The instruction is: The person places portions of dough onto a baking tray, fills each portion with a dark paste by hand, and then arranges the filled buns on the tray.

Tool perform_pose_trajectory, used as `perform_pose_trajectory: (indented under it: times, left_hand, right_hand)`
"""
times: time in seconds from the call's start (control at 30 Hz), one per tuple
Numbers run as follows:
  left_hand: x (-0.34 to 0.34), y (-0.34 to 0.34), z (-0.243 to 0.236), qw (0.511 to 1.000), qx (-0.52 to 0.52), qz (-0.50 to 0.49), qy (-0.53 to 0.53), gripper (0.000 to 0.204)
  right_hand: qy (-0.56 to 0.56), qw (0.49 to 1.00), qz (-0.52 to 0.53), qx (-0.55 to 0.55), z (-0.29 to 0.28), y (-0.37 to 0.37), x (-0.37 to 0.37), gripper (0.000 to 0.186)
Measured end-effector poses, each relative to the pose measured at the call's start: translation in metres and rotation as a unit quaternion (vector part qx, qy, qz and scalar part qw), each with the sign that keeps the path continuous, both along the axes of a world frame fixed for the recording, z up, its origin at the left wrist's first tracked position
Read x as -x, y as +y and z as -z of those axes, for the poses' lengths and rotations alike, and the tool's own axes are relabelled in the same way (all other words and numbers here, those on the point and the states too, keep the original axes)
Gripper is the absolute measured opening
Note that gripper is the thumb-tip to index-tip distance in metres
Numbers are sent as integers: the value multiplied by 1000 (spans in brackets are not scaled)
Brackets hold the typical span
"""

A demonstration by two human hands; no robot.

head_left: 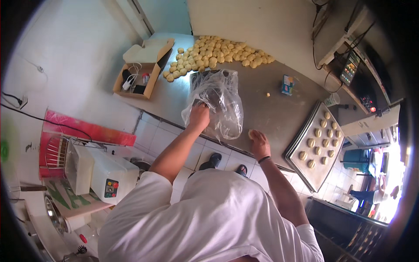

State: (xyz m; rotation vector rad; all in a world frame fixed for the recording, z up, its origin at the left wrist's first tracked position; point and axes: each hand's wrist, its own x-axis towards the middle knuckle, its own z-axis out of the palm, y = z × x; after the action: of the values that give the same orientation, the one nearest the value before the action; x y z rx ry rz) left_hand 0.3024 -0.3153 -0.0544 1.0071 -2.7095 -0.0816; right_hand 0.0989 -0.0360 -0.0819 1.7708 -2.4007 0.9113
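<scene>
My left hand (pixel 199 117) is closed on the near left part of a clear plastic bag (pixel 229 102). The bag lies crumpled over something dark on the metal table, whose shape I cannot make out. At the table's near edge, right of the bag, my right hand (pixel 260 143) has its fingers closed round a small pale dough piece (pixel 251 134). Many dough balls (pixel 214 51) are heaped along the far side of the table. Farther right, a baking tray (pixel 315 174) carries several scored dough rounds (pixel 318 150) in rows.
An open cardboard box (pixel 152 78) with cables and small items stands at the table's left. A blue packet (pixel 287 85) and a dough crumb (pixel 268 94) lie right of the bag. A white cup (pixel 332 99) is beyond the tray. A white machine (pixel 111 177) stands at lower left.
</scene>
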Motion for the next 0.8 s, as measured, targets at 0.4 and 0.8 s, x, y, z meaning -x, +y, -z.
perform_pose_trajectory:
  times: [0.4, 0.8]
  left_hand:
    - [-43, 72, -97, 358, -774, 10, 522, 32]
    - [2, 111, -115, 935, -151, 187, 261, 21]
  right_hand:
    - [-708, 696, 84, 84, -103, -56, -41, 34]
    - [-774, 629, 66, 47, -140, -53, -52, 30]
